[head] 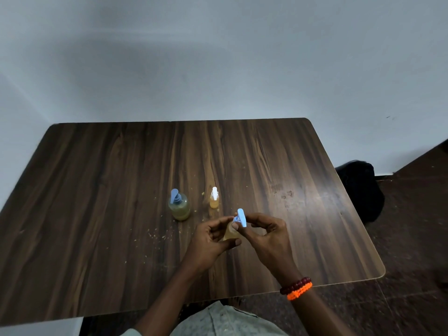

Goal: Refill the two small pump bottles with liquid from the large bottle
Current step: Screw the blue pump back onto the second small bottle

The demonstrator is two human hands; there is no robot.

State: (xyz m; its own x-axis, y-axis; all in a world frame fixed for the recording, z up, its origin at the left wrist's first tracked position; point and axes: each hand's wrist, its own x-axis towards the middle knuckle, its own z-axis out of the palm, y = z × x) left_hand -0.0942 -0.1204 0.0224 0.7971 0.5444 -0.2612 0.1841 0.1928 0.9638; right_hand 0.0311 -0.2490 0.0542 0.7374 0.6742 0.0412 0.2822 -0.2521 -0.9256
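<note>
left hand [213,238] is curling round a small amber pump bottle [231,232] near table centre, thumb across its body. right hand [264,232] is pinching its blue pump head [241,217]; cannot tell whether it is going on or coming off. larger round bottle [180,206] is standing far left, pump fitted. white-topped small bottle [214,198] is standing just right of it, showing amber liquid. judging: work is midway, held bottle unfinished. crumbs are lying on the table [97,190].

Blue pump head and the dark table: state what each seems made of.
Blue pump head: likely moulded plastic, by its smooth, uniform matte colour. Dark wood-grain table: probably laminate over board, given streaked grain, a soft sheen and a pale edge band.
</note>
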